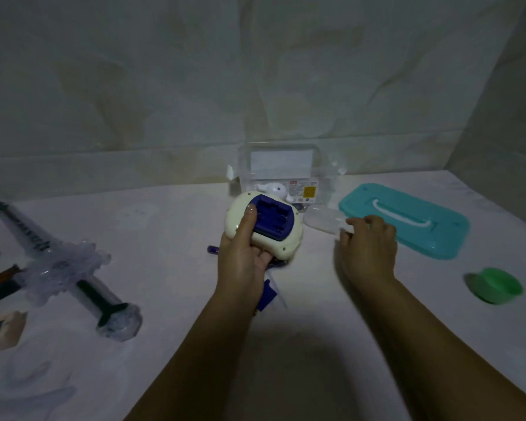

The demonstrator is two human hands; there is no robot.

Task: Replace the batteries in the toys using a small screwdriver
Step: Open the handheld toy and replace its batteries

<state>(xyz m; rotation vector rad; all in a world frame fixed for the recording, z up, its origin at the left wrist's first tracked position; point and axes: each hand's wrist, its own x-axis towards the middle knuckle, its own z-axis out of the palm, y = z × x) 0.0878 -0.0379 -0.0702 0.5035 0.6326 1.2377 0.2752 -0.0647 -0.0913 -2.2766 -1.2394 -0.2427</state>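
The left hand (240, 262) gripped the cream toy (289, 243), thumb at its open battery bay (272, 220). The right hand (368, 247) pinched a translucent case (321, 221) just right of it. The bay probably needed holding level.

Count on the surface: hands 2, being left hand (240, 256) and right hand (368, 247); cream toy (286, 241) 1; translucent toy sword (70, 268) 1. Containers and lids: clear box (283, 168) 1, small clear case (322, 221) 1, teal lid (438, 238) 1, green dish (495, 285) 1. Loose pieces: blue panel (268, 296) 1, purple item (212, 250) 1, mostly hidden, kind not determinable.
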